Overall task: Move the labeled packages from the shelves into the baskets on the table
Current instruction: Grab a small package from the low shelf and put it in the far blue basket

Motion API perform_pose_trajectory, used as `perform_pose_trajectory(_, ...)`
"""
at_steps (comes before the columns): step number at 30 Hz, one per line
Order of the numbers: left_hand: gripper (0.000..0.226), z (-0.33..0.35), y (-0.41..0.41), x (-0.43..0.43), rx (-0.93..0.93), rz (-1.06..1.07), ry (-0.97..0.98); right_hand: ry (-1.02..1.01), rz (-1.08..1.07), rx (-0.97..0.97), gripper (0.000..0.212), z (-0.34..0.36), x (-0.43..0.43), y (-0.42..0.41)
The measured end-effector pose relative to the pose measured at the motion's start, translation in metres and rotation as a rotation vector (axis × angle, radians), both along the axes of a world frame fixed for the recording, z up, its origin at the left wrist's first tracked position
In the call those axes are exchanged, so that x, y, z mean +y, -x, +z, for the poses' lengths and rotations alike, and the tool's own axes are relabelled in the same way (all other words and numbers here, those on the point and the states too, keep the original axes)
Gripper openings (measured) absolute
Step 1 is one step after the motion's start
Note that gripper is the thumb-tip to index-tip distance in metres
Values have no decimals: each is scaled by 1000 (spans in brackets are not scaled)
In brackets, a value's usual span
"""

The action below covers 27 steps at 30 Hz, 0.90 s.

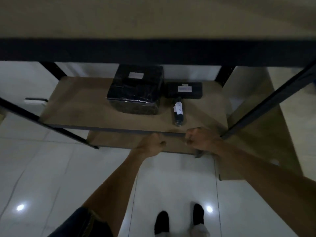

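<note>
Three black-wrapped packages with white labels lie on the middle shelf board (82,106). A large box (136,90) stands at its centre. Behind it to the right lies a flat case (184,90), and a small bottle-shaped package (178,114) lies in front of that. My left hand (152,142) and my right hand (200,139) are at the shelf's front edge, just short of the bottle-shaped package. Both have their fingers curled and hold nothing. No basket is in view.
A higher shelf board (153,17) with a dark front rail (153,50) overhangs the packages. Black uprights (266,103) stand at the sides. A lower board (111,139) shows beneath. My feet (179,221) stand on white floor tiles.
</note>
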<state>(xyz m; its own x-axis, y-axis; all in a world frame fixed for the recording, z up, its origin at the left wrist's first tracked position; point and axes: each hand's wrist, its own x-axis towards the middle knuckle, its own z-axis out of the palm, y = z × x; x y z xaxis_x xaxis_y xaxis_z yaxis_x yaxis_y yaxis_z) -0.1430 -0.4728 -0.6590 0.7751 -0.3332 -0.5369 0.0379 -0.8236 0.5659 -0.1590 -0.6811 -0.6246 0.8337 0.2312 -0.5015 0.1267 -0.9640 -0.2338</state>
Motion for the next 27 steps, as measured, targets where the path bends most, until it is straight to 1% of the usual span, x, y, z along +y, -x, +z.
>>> perform_pose_trajectory(2, 27, -19, -19, -2, -109, -67, -26, 58, 11, -22, 30, -11, 6, -17)
perform_pose_trajectory(5, 40, -53, -40, -6, -303, -142, -87, 124, -45, -59, 36, -34, 9, -40)
perform_pose_trajectory(8, 55, -90, -51, -3, -515, -232, -169, 76, -244, -123, 44, -62, 9, -58)
perform_pose_trajectory(11, 69, -120, -54, 3, -657, -300, -210, -23, -441, -165, 60, -83, 12, -71)
perform_pose_trajectory(14, 91, -143, -49, 5, -669, -317, -277, -136, -601, -171, 67, -101, 16, -80)
perform_pose_trajectory(16, 100, -149, -49, 4, -674, -309, -289, -168, -677, -201, 68, -112, 20, -84)
perform_pose_trajectory(21, 107, -148, -49, 4, -678, -310, -287, -115, -718, -258, 60, -120, 29, -86)
perform_pose_trajectory(27, 108, -148, -49, 2, -643, -323, -324, -202, -778, -247, 52, -121, 30, -81)
